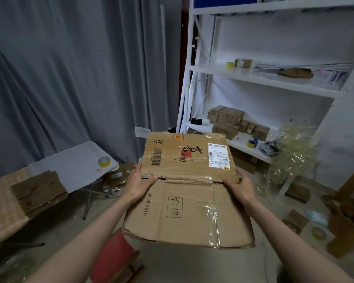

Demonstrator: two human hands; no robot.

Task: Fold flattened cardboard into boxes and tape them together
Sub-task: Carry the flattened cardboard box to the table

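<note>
A packing storeroom — white shelving [260,78] holding taped cartons [226,116] and tape rolls [230,65].

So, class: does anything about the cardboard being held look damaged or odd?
Yes. The flattened cardboard box is worn: torn along the middle crease between the left hand and right hand, with old clear tape peeling.

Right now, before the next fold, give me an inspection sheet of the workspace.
Surface: grey folding table, left.
Job's things: flattened cardboard held in the air; tape roll on the table.
Clutter: crumpled plastic wrap; small boxes on the shelf unit; floor tape roll.
Hands: left hand and right hand grip the cardboard's sides.
Cables: nothing seen.
Surroundings: grey curtain; red stool.
</note>
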